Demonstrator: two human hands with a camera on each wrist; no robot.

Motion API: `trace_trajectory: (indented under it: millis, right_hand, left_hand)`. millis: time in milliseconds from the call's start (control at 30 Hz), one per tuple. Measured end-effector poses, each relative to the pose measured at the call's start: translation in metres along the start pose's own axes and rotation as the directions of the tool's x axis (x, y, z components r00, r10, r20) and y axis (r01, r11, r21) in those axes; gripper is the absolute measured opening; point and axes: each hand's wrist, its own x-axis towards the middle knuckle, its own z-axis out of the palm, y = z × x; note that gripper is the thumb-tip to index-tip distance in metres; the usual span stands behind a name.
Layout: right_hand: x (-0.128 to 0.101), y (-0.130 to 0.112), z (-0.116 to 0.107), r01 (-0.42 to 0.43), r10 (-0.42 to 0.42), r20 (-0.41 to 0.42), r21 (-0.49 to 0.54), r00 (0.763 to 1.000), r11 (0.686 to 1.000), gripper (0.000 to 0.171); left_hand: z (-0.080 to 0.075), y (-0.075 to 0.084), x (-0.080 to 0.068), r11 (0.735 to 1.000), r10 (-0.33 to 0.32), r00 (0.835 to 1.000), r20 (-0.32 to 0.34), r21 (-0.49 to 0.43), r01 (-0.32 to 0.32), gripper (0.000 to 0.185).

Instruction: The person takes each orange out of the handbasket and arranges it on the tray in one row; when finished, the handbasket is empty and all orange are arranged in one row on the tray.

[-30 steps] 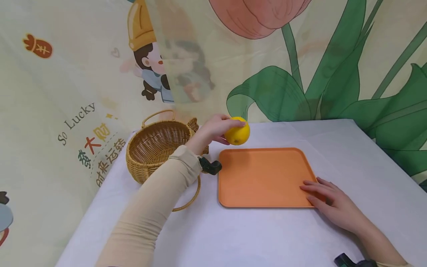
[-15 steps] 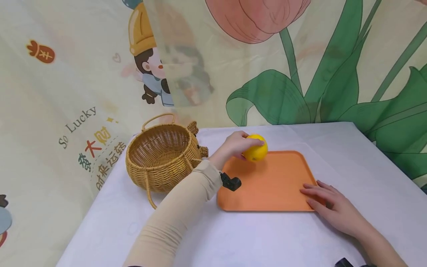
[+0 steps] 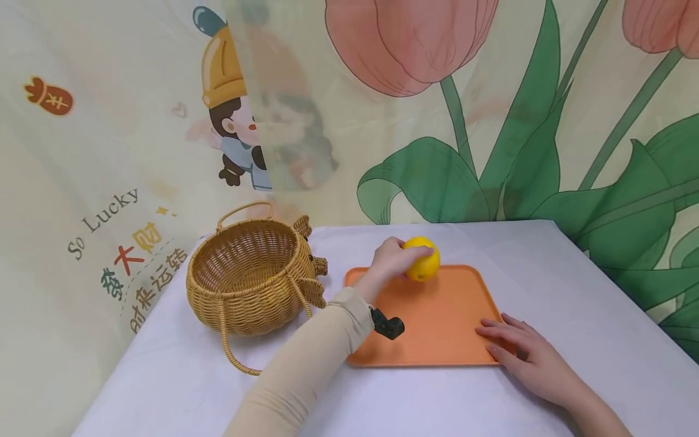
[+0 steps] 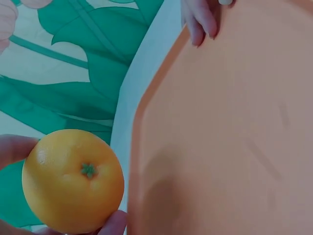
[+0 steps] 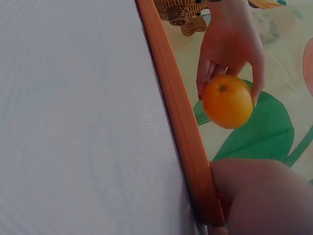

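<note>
Two bare hands work at a white-covered table (image 3: 546, 273). The left hand (image 3: 394, 262) curls its fingers (image 5: 204, 73) around a yellow-orange fruit (image 3: 422, 258), holding it just above the far edge of an orange tray (image 3: 437, 328). The right hand (image 3: 521, 355) lies flat, fingers straight, on the tray's near right corner. One wicker basket (image 3: 252, 276) sits left of the tray. Behind, a printed cloth (image 3: 109, 152) reads "So Lucky" above Chinese characters, beside a cartoon figure and large tulips.
</note>
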Motion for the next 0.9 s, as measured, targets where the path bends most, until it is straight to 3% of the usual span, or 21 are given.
trace_trajectory:
  millis: [333,900]
  right_hand:
    - [-0.001,0.001,0.001,-0.009,0.009,-0.005,-0.004,1.0,1.0,0.029]
    - [-0.001,-0.001,0.002,-0.022,0.021,-0.016,-0.032,1.0,0.999,0.029]
  left_hand:
    - [0.026,-0.005,0.012,0.999,-0.049,0.999,0.006,-0.01,0.049,0.051]
    - [0.038,-0.006,0.018,0.998,-0.055,0.996,0.068,-0.028,0.057,0.053]
